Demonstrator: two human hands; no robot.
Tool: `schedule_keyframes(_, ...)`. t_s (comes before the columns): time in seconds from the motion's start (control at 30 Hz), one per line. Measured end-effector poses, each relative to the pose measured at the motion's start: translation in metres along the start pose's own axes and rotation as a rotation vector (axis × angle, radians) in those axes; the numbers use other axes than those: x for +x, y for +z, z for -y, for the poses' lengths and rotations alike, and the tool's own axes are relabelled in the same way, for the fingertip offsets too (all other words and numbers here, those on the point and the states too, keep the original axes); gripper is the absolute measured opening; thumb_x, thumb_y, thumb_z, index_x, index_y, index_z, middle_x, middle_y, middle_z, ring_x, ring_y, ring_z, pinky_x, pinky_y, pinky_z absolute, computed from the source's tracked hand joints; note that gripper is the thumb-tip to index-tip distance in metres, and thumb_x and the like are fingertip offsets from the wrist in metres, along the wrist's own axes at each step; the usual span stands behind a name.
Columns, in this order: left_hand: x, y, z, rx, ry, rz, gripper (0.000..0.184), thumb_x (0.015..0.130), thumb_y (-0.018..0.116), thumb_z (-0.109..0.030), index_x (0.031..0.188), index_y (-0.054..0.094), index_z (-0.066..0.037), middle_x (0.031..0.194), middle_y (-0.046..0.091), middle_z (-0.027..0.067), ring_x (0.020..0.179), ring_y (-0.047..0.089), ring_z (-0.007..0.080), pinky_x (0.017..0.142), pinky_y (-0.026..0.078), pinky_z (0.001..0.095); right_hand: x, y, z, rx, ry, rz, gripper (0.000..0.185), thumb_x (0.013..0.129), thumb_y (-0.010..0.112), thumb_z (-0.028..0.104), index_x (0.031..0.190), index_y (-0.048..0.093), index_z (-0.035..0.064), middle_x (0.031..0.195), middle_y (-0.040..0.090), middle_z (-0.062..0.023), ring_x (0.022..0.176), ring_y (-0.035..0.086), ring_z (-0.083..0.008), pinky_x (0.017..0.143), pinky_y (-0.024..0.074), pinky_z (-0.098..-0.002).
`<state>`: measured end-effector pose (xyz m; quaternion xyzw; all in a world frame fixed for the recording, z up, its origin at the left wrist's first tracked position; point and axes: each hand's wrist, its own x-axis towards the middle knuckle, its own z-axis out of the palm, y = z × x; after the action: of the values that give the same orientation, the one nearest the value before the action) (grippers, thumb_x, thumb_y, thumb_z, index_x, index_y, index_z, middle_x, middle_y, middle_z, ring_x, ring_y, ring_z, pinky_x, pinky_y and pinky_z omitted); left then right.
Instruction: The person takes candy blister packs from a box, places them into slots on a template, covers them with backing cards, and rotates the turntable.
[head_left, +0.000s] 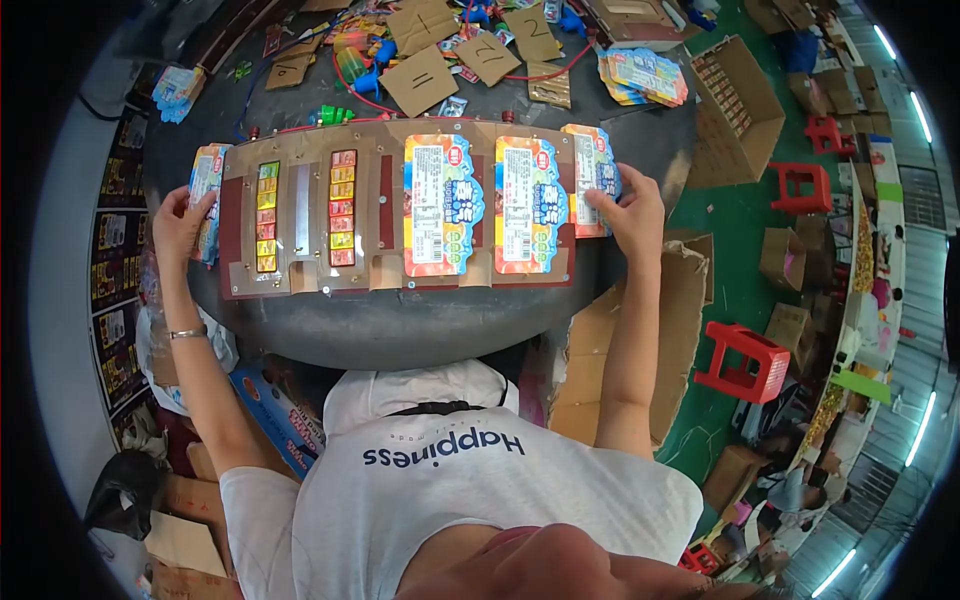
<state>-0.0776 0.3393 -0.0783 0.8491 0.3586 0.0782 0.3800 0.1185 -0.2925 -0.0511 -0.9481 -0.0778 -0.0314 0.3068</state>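
Note:
A long brown board (386, 272) with cut-out slots and screws lies across the dark table in front of me. At its left end, my left hand (183, 222) pinches a colourful printed card (207, 190) by its edge. My right hand (634, 212) grips another printed card (590, 160) at the right end, its thumb on the card's face. Two similar printed cards, a left one (437, 205) and a right one (527, 205), lie flat on the board. Further left, two narrow slots show columns of small coloured packs (267, 217), (343, 208).
Cardboard pieces with handwritten marks (420, 82), red cords and loose packets litter the table's far side. Printed cards are stacked at far right (645, 75) and far left (178, 92). An open carton (625, 340) stands beside my right arm; red stools (745, 362) are beyond.

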Motion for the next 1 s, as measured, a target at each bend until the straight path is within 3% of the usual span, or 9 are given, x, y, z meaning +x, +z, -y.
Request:
schedule_keyframes(0.1,-0.028,0.005,-0.041,0.551,0.44,-0.377,0.052,0.076,0.082,-0.037,0.116,0.067,-0.007,0.103,0.067,0.0141,0.094,0.066,0.0309,0.08,0.053,0.0384,-0.015,0.003,0.019,-0.18,-0.073,-0.135,0.065,0.07,0.086,0.025,0.126,0.062,0.0022,0.106,0.062,-0.0106,0.072,0.057,-0.0173,0.068,0.0494,-0.0303)
schedule_keyframes(0.23,-0.041,-0.002,-0.082,0.98,0.371,-0.376,0.047,0.077,0.076,-0.048,0.111,0.069,-0.016,0.103,0.069,0.0072,0.093,0.065,0.0345,0.076,0.052,0.0428,-0.017,-0.001,0.03,-0.329,-0.204,-0.268,0.051,0.075,0.083,0.023,0.116,0.062,0.003,0.103,0.062,-0.0134,0.075,0.06,-0.0228,0.068,0.0503,-0.0334)
schedule_keyframes(0.33,-0.001,-0.037,-0.041,0.152,0.346,0.047,0.048,0.081,0.078,-0.019,0.125,0.062,-0.01,0.079,0.063,0.0034,0.073,0.063,0.0142,0.066,0.051,0.0285,-0.015,-0.026,0.022,-0.122,-0.205,-0.288,0.032,0.088,0.069,0.008,0.116,0.055,0.0018,0.085,0.063,-0.0062,0.069,0.059,-0.0154,0.061,0.0487,-0.0292)
schedule_keyframes(0.43,-0.04,-0.05,-0.077,-0.611,0.311,0.195,0.063,0.088,0.069,-0.004,0.145,0.046,-0.01,0.079,0.061,0.0,0.073,0.059,0.0063,0.067,0.05,0.0217,-0.044,-0.055,0.111,0.765,0.002,-0.222,0.034,0.093,0.062,0.003,0.126,0.052,0.0029,0.081,0.063,-0.002,0.062,0.052,-0.0029,0.051,0.0376,-0.0162)
schedule_keyframes(0.47,-0.059,-0.041,-0.092,-0.606,0.325,0.226,0.07,0.092,0.062,0.001,0.154,0.031,-0.009,0.085,0.062,-0.0001,0.077,0.061,0.0068,0.069,0.051,0.0209,-0.056,-0.045,0.147,0.911,-0.021,-0.136,0.035,0.092,0.063,0.003,0.126,0.053,0.0023,0.081,0.063,-0.0014,0.061,0.052,-0.0025,0.05,0.037,-0.0163)
schedule_keyframes(0.57,-0.104,0.025,-0.118,-0.566,0.313,0.184,0.043,0.09,0.068,-0.006,0.133,0.061,-0.006,0.094,0.063,-0.0016,0.084,0.059,0.0059,0.073,0.05,0.0223,-0.068,0.026,0.197,0.818,0.055,0.517,0.042,0.089,0.064,-0.001,0.131,0.06,0.002,0.077,0.063,0.0001,0.056,0.051,-0.0028,0.049,0.0381,-0.0184)
schedule_keyframes(0.67,-0.12,0.052,-0.132,-0.017,0.561,-0.084,0.038,0.086,0.071,-0.014,0.122,0.066,-0.007,0.08,0.057,0.0114,0.066,0.059,0.0248,0.061,0.047,0.0332,-0.058,0.089,0.231,0.578,-0.038,0.494,0.047,0.089,0.066,0.004,0.134,0.057,0.0012,0.064,0.059,-0.0007,0.048,0.048,-0.0057,0.05,0.0412,-0.0219)
schedule_keyframes(0.83,-0.124,0.047,-0.138,0.581,0.685,-0.17,0.05,0.082,0.073,-0.026,0.128,0.061,-0.011,0.121,0.057,0.0088,0.112,0.055,0.0282,0.096,0.042,0.0476,-0.064,0.091,0.247,-0.024,-0.368,0.317,0.064,0.079,0.079,0.027,0.135,0.057,0.0056,0.085,0.058,-0.0086,0.075,0.057,-0.0184,0.061,0.0449,-0.0332)
schedule_keyframes(1.0,-0.097,0.016,-0.125,0.362,0.829,0.236,0.093,0.059,0.086,-0.041,0.14,0.048,-0.014,0.139,0.048,0.0077,0.133,0.039,0.0323,0.114,0.022,0.0543,-0.071,0.079,0.26,-0.299,-0.465,0.316,0.081,0.065,0.084,0.053,0.13,0.062,0.0094,0.11,0.051,-0.0111,0.112,0.046,-0.0335,0.088,0.0412,-0.0481)
